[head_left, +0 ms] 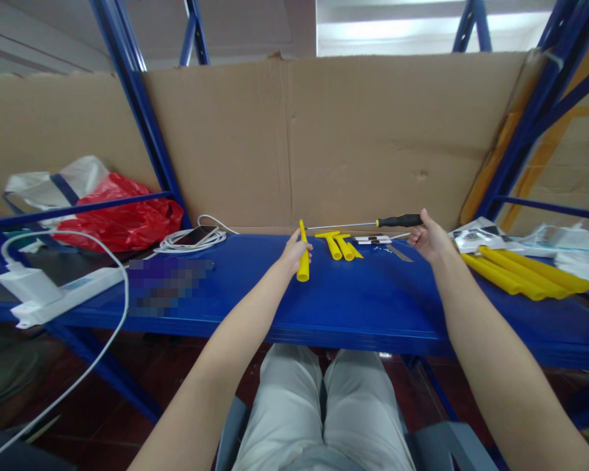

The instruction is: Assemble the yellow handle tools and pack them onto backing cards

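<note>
My left hand (296,252) is closed around a yellow plastic tube (303,271) with a narrow upper end, held upright over the blue shelf. In my right hand (430,237) is the end of a black screwdriver handle (400,221). Its long thin shaft (348,226) runs level to the left and reaches the upper part of the yellow tube; whether the tip touches it I cannot tell. Several yellow T-shaped pieces (344,248) lie on the shelf between my hands. Beyond them are small black-and-white packets (373,240) and a flat metal strip (399,253).
The blue shelf (353,307) is backed by a cardboard sheet (373,131). Several yellow tubes (530,275) lie at right beside clear plastic bags (481,234). At left are a white power strip (78,291), a coiled white cable (191,240) and a red bag (127,212). Blue posts (142,118) rise at both sides.
</note>
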Motion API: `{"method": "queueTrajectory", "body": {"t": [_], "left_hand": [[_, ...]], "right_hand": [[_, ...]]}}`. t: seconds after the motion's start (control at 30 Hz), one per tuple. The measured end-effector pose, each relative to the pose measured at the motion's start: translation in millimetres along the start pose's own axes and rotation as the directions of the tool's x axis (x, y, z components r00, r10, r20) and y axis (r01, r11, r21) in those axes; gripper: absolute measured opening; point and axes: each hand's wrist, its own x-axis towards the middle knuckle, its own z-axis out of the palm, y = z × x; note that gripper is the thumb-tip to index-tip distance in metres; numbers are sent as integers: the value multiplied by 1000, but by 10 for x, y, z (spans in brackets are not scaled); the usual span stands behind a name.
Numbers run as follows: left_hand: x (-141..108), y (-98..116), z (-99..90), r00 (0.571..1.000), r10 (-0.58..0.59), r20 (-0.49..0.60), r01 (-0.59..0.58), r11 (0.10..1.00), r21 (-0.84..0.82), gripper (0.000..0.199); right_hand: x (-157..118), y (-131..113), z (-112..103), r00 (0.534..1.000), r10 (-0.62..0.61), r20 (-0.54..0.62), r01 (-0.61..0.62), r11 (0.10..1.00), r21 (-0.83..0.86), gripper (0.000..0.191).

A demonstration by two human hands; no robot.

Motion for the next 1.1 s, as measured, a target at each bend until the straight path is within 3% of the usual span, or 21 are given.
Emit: {"method": "queueTrajectory", "body": {"t": [0.23, 0.5, 0.83, 1.1], "left_hand": [[6, 0, -1, 1000, -2, 13, 2, 1000, 4, 81], [6, -4, -2, 1000, 4, 16, -4, 1000, 13, 82], [-12, 7, 5, 1000, 7, 10, -7, 1000, 13, 83], [-41, 17, 12, 1000, 13, 10, -13, 1000, -6, 83]], "right_hand": [[11, 0, -10, 998, 18, -58, -18, 1000, 3, 35], [39, 8, -8, 994, -3, -114, 6, 1000, 23, 36], [-36, -36, 16, 1000, -1, 10, 1, 1000, -9, 41], [34, 18, -33, 1000, -11, -15, 9, 992, -126, 38]]}}
